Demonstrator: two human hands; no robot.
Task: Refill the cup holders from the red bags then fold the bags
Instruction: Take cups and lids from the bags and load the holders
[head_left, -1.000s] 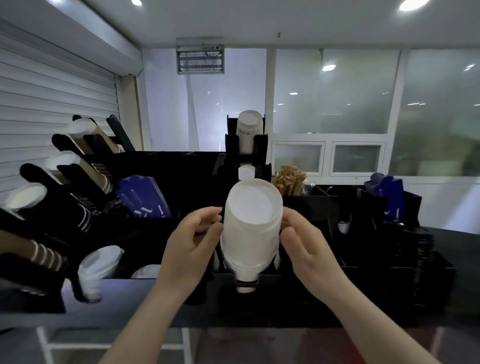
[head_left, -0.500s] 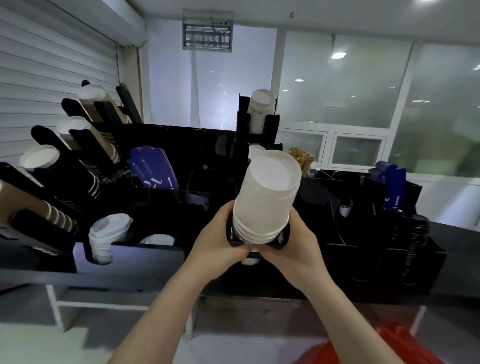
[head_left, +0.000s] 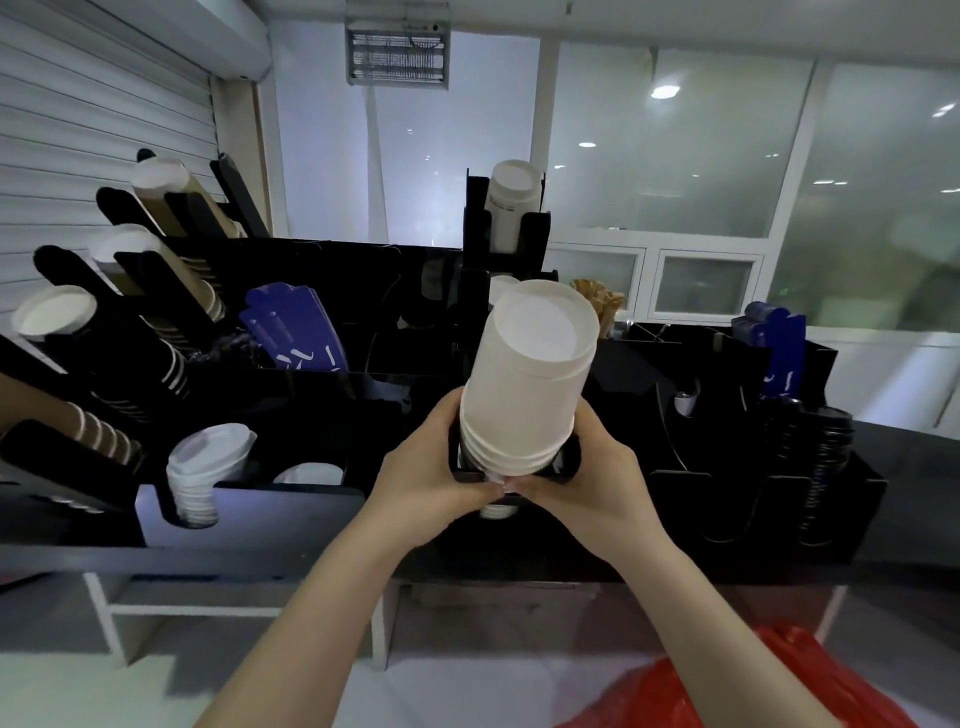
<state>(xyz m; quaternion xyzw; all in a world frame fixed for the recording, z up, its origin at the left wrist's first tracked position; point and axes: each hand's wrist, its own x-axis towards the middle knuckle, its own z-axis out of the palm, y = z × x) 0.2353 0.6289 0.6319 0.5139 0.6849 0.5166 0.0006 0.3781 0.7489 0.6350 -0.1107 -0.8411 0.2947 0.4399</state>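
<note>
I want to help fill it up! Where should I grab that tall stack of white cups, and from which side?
Probably low down, by the ridged rims at the wide end of the stack of white cups, one hand from each side, as the left hand and right hand do now. It is tall and leaning in the black holder, and its upper end narrows.

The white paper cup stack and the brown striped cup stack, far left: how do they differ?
The white paper cup stack is plain; the brown striped cup stack has white bands. Left hand and right hand grip the white stack; the brown one is untouched. Both sit in black holders.
</note>
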